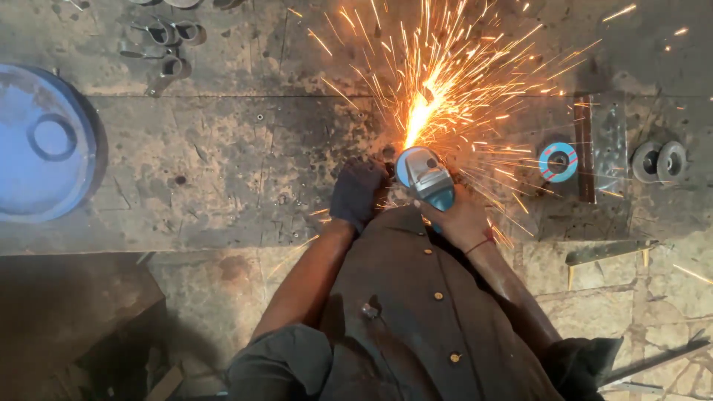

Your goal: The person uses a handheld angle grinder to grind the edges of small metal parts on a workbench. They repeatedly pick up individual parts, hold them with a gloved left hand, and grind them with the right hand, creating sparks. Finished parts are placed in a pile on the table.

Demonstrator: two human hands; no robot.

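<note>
The worn metal work surface (223, 171), grey and scratched, carried loose parts. Taking the blue round lid (44, 141) at its left edge as landmark: bent metal clamps (167, 44) lay up and right of it; far right of it lay a blue grinding disc (558, 162), a flat metal bar (586, 148) and two grey wheels (659, 161).

The grinder's (425, 178) disc and the piece it cuts are lost behind the spark (438, 89) glare just beyond the fingers (445, 215) of the right hand (459, 221). A dark glove (358, 191) covers the left hand, so its fingers cannot be seen. Far left of those fingers, the blue drum lid (44, 141) is cut by the frame edge. Metal rings (167, 33) above it run off the top.
</note>
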